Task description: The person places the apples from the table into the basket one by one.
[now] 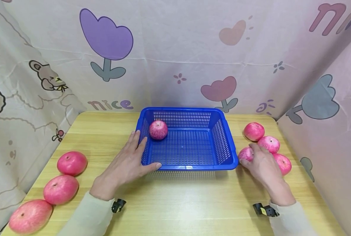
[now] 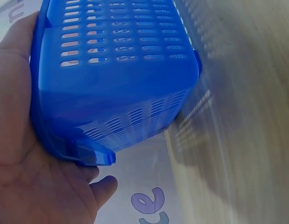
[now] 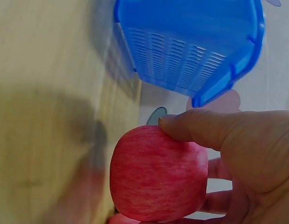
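A blue plastic basket [image 1: 187, 167] with slotted walls stands in the middle of the table, with one red apple [image 1: 158, 130] inside at its left. My left hand [image 1: 129, 164] rests at the basket's near-left corner, fingers spread along the left rim and thumb over the front rim. The left wrist view has this hand [image 2: 39, 168] against the rim [image 2: 37, 84]. Just right of the basket, my right hand [image 1: 263, 164] grips a pinkish-red apple [image 1: 246, 154]. In the right wrist view, thumb and fingers are round this apple [image 3: 158, 175], close over the table.
Beside my right hand lie several more apples: one at the back [image 1: 254, 131], a paler apple [image 1: 269, 144] and another apple [image 1: 282, 163]. Three apples line the table's left side, the middle apple [image 1: 61, 189] among them. A printed cloth [image 1: 169, 39] hangs behind and beside the wooden table [image 1: 181, 209].
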{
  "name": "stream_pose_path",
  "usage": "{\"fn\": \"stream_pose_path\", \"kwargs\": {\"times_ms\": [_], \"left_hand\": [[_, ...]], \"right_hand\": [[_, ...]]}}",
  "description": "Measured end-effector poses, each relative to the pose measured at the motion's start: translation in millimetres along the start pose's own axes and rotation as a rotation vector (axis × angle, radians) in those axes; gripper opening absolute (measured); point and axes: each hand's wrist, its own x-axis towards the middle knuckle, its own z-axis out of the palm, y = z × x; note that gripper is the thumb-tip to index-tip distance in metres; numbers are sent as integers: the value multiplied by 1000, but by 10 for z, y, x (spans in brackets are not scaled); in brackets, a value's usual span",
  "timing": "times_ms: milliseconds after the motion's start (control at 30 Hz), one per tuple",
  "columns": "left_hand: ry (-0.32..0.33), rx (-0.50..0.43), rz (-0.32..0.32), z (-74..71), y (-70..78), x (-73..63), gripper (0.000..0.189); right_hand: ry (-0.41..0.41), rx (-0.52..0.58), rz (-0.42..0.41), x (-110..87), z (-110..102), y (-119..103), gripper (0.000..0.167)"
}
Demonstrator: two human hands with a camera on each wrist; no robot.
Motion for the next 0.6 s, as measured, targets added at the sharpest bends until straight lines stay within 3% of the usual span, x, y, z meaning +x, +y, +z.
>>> {"fn": "stream_pose_path", "kwargs": {"times_ms": [400, 600], "left_hand": [[2, -10, -3, 5, -6, -8, 126], [2, -7, -1, 5, -2, -2, 127]], "right_hand": [[143, -4, -66, 10, -453, -236, 70], [147, 8, -96, 86, -646, -491, 69]]}}
